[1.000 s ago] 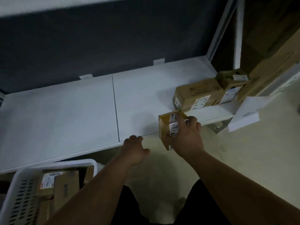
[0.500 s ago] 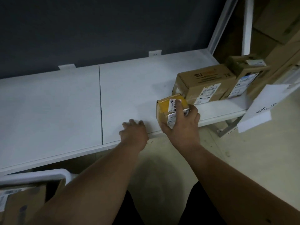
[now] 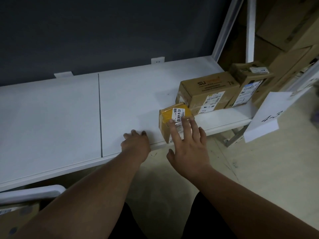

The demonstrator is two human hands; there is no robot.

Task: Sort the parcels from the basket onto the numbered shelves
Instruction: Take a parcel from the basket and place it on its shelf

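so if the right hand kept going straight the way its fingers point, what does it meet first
The small yellow taped parcel: the right hand already has its fingers on it. Behind the parcel stands the brown cardboard box.

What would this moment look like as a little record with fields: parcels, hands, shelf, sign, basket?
small parcel: yellow-taped box on the white shelf, near its front edge
right hand: fingers straight, tips on the small parcel
left hand: rests on the shelf's front edge
neighbours: larger brown box, touching the small parcel, then a further box
sign: reads 4-3
basket: white rim at lower left
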